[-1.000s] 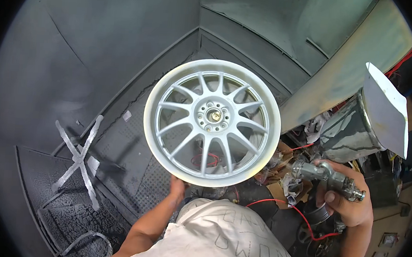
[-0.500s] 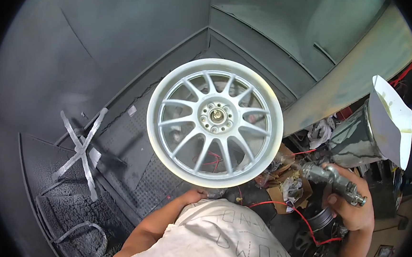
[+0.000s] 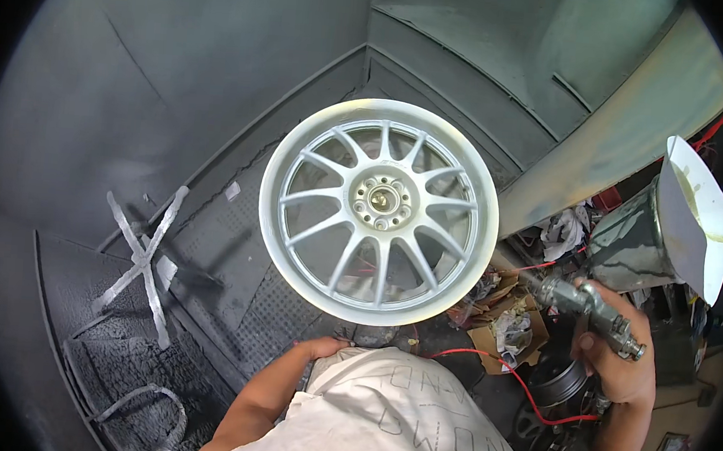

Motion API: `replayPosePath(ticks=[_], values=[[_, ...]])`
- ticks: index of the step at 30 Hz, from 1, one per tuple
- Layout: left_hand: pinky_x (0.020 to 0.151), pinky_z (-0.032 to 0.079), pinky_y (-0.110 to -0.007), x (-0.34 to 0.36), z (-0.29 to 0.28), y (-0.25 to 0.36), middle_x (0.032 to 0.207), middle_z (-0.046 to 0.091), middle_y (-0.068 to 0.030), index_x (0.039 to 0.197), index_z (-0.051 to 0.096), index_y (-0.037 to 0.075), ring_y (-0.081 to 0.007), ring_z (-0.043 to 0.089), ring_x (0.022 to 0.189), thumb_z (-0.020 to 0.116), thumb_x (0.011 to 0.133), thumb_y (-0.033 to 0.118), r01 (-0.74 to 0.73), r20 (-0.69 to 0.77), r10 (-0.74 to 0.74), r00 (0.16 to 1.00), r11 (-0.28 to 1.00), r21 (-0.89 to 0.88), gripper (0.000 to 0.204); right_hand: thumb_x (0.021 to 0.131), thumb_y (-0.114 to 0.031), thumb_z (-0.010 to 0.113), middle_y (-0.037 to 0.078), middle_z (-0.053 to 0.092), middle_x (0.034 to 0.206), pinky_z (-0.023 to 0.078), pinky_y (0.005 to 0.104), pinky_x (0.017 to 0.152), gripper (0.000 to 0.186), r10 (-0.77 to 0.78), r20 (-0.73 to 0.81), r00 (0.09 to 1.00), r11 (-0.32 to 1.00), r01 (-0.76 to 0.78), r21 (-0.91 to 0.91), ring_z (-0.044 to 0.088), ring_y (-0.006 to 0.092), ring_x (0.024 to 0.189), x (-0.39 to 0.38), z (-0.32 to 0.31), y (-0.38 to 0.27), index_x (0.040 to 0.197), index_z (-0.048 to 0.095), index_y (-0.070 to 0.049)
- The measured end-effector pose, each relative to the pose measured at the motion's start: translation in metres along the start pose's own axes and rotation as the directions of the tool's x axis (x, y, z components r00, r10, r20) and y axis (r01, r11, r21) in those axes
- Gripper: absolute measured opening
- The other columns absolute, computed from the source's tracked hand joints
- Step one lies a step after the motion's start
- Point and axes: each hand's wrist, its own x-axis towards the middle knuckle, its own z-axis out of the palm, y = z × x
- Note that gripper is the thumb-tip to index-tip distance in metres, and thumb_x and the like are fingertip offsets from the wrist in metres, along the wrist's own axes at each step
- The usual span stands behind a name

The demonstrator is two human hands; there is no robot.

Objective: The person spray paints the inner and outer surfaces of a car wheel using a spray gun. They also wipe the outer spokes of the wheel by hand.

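A spray gun is in my right hand, its fingers wrapped around the body. The nozzle points left toward a silver multi-spoke wheel rim, apart from it. A faint haze shows by the nozzle. Above the gun sits its grey, paint-stained cup, with a white paper sheet around its mouth. The wheel rim faces up in front of me, with a pale, yellowish outer lip. My left hand is at my waist, below the rim's near edge; its fingers are mostly hidden by my shirt.
A paint-crusted cross-shaped stand is at the left. Dark booth walls meet behind the wheel. On the right lie an open cardboard box of crumpled paper, a red hose and another wheel.
The wheel rim has turned, so its spokes and yellowish lip patches are in different positions. My right hand and the spray gun have shifted slightly right. My left hand has moved slightly left.
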Motion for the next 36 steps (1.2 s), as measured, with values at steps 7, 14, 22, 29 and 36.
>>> replayPosePath(ticks=[7,14,22,29,36], values=[[0.067,0.052,-0.03,0.021,-0.013,-0.031,0.077,0.072,-0.0038,0.093,0.075,0.001,-0.0138,0.063,0.07,0.066,0.09,0.009,-0.261,-0.484,0.22,0.847,0.965,-0.019,0.012,0.075,0.0,0.066,0.005,0.068,0.084,0.05,0.0272,0.074,0.056,-0.021,0.041,0.999,1.0,0.02,0.017,0.06,0.0102,0.076,0.008,0.013,-0.017,0.131,0.063,0.002],[0.06,0.045,-0.025,0.006,-0.015,0.012,0.079,0.067,0.0001,0.093,0.07,0.007,-0.0081,0.056,0.065,0.065,0.09,0.003,-0.41,-0.502,0.091,0.86,0.709,-0.574,0.007,0.08,-0.004,0.064,0.004,0.065,0.083,0.048,0.0249,0.068,0.056,0.012,-0.026,1.0,1.0,-0.013,-0.027,0.057,0.009,0.069,0.008,0.004,-0.01,0.135,0.059,0.002],[0.066,0.051,-0.029,-0.008,-0.017,0.05,0.083,0.068,-0.0013,0.102,0.066,0.011,-0.0132,0.063,0.072,0.056,0.1,0.023,-0.339,-0.47,-0.096,0.877,0.569,-0.749,0.015,0.082,-0.011,0.072,0.005,0.065,0.077,0.049,0.0266,0.067,0.057,0.005,0.107,0.994,0.985,-0.024,0.169,0.06,0.0109,0.069,0.017,0.019,-0.001,0.134,0.059,0.006],[0.066,0.048,-0.031,0.006,-0.02,0.054,0.085,0.067,-0.0042,0.105,0.065,0.012,-0.0163,0.062,0.072,0.05,0.103,0.032,-0.448,-0.501,-0.202,0.841,0.259,-0.856,0.025,0.086,-0.011,0.067,0.004,0.064,0.076,0.046,0.0228,0.055,0.06,-0.084,-0.124,0.989,0.986,0.101,0.133,0.059,0.0103,0.061,0.015,0.013,0.017,0.141,0.052,0.005],[0.062,0.045,-0.034,0.009,0.002,0.058,0.079,0.062,-0.0029,0.101,0.065,0.015,-0.0185,0.055,0.064,0.053,0.1,0.038,-0.318,-0.364,-0.141,0.921,0.274,-0.908,0.026,0.085,-0.023,0.076,0.009,0.067,0.084,0.049,0.0241,0.052,0.072,0.097,-0.079,0.992,0.935,-0.064,0.349,0.063,0.0125,0.069,-0.001,0.011,0.04,0.145,0.047,0.006]])
